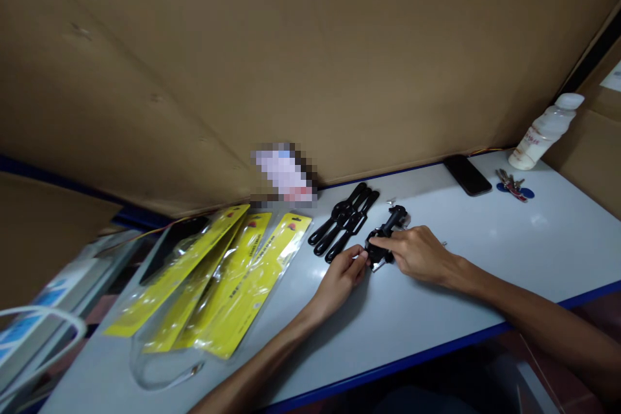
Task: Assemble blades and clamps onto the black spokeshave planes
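On the grey tabletop (451, 239), a black device with a short stem and a rounder lower part (396, 217) sits between my hands; its exact kind I cannot make out. My left hand (343, 277) pinches the near left edge of its rounded part between thumb and fingertips. From the right, my right hand (423, 255) reaches over it, index finger stretched onto the rounded part, the other fingers curled around its side. A shiny metal bit shows below the device. Just to the left lie a few long black pieces with rounded handle-like ends (339, 226), side by side.
Several yellow cards in clear plastic packaging (262, 284) overlap at the left, near a white cable (169, 383). At the back right are a black phone (467, 174), keys (514, 186) and a plastic bottle (546, 132). A cardboard wall (310, 65) rises behind the table.
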Motion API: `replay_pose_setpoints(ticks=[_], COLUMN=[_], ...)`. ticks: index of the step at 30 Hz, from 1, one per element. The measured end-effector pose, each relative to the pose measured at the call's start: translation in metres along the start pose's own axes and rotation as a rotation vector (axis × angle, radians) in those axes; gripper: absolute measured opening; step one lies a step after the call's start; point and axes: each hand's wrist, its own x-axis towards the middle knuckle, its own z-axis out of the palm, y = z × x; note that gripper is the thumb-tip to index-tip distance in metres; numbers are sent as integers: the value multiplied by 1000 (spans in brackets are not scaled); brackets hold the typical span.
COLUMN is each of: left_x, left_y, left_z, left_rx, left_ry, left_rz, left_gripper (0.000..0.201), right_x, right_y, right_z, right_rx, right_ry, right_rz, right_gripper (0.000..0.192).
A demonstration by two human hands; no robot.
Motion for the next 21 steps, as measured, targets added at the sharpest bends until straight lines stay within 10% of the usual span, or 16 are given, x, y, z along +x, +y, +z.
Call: replay_pose_setpoints(ticks=[21], left_x=[2], left_y=[-6], left_z=[-1], left_rx=[-16], left_ry=[1], left_rz=[5], left_gripper=[47], right_x=[0], right_y=[2], right_z=[2], right_rx=[-26], right_ry=[3], right_rz=[54], right_gripper=[38])
